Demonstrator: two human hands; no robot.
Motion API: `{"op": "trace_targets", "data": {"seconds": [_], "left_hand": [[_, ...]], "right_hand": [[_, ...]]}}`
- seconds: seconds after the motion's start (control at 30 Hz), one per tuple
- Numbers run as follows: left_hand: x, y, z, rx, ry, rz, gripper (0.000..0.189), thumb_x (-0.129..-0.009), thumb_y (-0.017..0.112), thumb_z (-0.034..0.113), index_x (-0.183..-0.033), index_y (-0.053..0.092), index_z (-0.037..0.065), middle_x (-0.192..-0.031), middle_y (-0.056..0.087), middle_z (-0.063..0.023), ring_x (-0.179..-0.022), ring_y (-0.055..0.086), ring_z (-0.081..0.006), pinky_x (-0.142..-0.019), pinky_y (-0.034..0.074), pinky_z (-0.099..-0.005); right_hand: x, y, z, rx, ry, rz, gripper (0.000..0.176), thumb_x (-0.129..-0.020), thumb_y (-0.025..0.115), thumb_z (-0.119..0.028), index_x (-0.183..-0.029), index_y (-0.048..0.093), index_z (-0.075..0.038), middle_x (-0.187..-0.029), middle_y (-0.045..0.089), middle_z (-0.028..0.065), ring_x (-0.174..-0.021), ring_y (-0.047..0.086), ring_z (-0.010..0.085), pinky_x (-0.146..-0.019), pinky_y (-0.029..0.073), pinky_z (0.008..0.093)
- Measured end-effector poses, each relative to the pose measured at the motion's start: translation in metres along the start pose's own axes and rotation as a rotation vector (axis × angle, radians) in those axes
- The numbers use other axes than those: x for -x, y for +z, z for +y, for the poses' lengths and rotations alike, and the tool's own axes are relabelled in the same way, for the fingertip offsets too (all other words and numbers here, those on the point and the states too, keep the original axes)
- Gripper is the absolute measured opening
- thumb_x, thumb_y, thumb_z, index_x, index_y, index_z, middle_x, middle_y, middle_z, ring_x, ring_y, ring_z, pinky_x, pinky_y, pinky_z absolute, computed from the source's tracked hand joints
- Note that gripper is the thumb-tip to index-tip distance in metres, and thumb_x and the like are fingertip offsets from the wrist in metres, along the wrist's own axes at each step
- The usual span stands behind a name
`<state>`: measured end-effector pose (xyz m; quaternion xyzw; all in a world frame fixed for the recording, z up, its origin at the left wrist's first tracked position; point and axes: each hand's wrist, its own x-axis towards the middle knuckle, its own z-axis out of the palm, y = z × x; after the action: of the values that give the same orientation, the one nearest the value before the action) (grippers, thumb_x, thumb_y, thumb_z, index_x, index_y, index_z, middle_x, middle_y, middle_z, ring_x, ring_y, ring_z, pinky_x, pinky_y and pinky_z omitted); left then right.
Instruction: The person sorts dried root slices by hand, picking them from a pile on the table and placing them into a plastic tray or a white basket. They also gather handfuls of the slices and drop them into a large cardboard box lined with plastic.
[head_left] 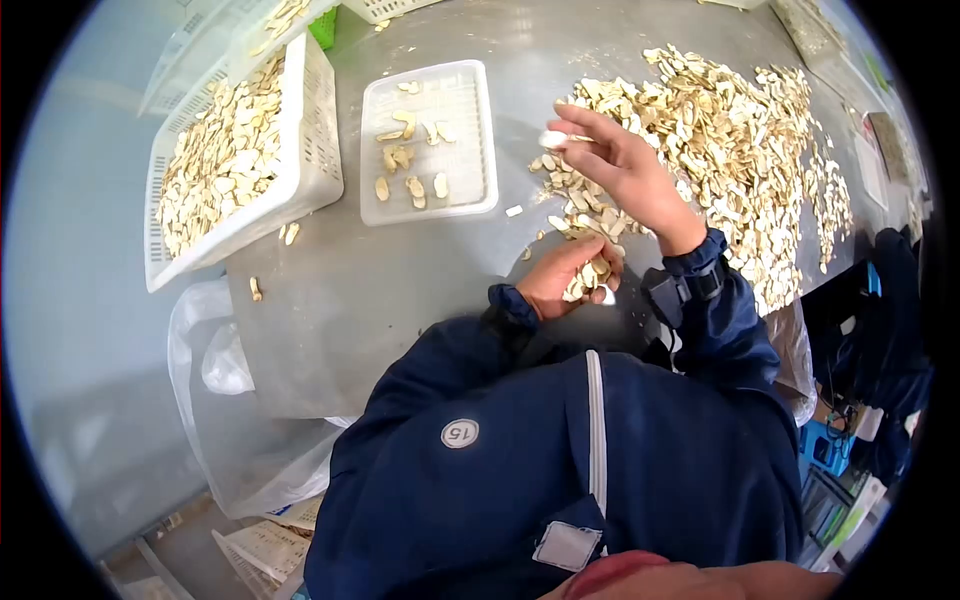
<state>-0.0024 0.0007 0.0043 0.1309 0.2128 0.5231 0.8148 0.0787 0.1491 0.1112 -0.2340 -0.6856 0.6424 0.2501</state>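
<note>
Pale slices [740, 140] lie in a big loose heap on the far right of the grey table [400, 290]. The near edge of the heap comes right up to the person's hands, which looks handy, since both hands can get at the pieces without a long reach.

The left hand [572, 272] is close to the body, palm up and curled like a little bowl, with a small bunch of the slices in it. I think it is curled so that none slide out. The right hand [620, 165] is lifted over the near edge of the heap. Most of its fingers are spread, but the tips pinch a single slice [553, 138], held out to the left.

On the far left stands a tall white basket [320, 150], filled high with the same kind of slices. Its high walls keep so many in. Just right of it lies a flat tray [470, 110] with only a few pieces, spread out so each one shows. A clear plastic bag [225, 370] hangs off the near left edge of the table.

The person's dark blue jacket [500, 480] has a round white badge [460, 433] that reads "15". A white label lower down is too blurred to read.
</note>
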Motion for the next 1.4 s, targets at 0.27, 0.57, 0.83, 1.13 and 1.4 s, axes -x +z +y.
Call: {"op": "trace_targets", "data": {"seconds": [0.27, 0.57, 0.83, 1.13, 1.4], "left_hand": [[0.001, 0.003, -0.001, 0.046, 0.000, -0.003, 0.034, -0.114, 0.045, 0.038, -0.110, 0.058, 0.007, -0.102, 0.063, -0.0094, -0.091, 0.062, -0.0163, -0.063, 0.046, -0.0268], [-0.004, -0.008, -0.005, 0.043, -0.016, 0.118, 0.027, -0.110, 0.054, 0.032, -0.110, 0.063, 0.007, -0.102, 0.063, -0.0093, -0.083, 0.060, -0.0178, -0.057, 0.047, -0.0258], [-0.010, -0.027, -0.008, -0.017, 0.047, 0.196, 0.020, -0.109, 0.056, 0.028, -0.113, 0.059, 0.009, -0.100, 0.063, -0.0079, -0.079, 0.058, -0.0157, -0.056, 0.047, -0.0254], [-0.003, -0.012, -0.001, 0.069, 0.022, 0.116, 0.023, -0.113, 0.049, 0.028, -0.114, 0.057, 0.006, -0.106, 0.059, -0.0053, -0.082, 0.055, -0.0124, -0.052, 0.045, -0.0225], [-0.005, -0.018, 0.002, 0.061, -0.018, -0.046, 0.018, -0.112, 0.052, 0.023, -0.117, 0.057, 0.007, -0.110, 0.059, -0.0020, -0.089, 0.060, -0.0095, -0.055, 0.044, -0.0216]], "right_hand": [[0.064, -0.034, 0.010, 0.652, -0.122, 0.263, 0.041, -0.101, 0.062, -0.003, -0.142, 0.061, -0.006, -0.123, 0.072, 0.0181, -0.107, 0.073, 0.0253, -0.089, 0.059, 0.0342], [0.241, -0.041, 0.061, 0.996, -0.277, 0.282, 0.033, -0.093, 0.071, -0.010, -0.126, 0.070, -0.011, -0.118, 0.071, 0.0095, -0.107, 0.067, 0.0301, -0.094, 0.054, 0.0419], [0.253, -0.038, 0.096, 0.993, -0.324, 0.458, 0.029, -0.090, 0.068, -0.014, -0.118, 0.069, -0.010, -0.120, 0.065, 0.0109, -0.113, 0.062, 0.0311, -0.095, 0.051, 0.0454], [0.256, -0.028, 0.104, 1.018, -0.388, 0.563, 0.021, -0.093, 0.064, -0.022, -0.111, 0.069, -0.012, -0.110, 0.067, 0.0047, -0.110, 0.061, 0.0274, -0.092, 0.049, 0.0424], [0.256, -0.027, 0.111, 1.008, -0.452, 0.595, 0.017, -0.092, 0.064, -0.021, -0.107, 0.068, -0.013, -0.108, 0.065, 0.0055, -0.109, 0.061, 0.0282, -0.093, 0.050, 0.0440]]}}
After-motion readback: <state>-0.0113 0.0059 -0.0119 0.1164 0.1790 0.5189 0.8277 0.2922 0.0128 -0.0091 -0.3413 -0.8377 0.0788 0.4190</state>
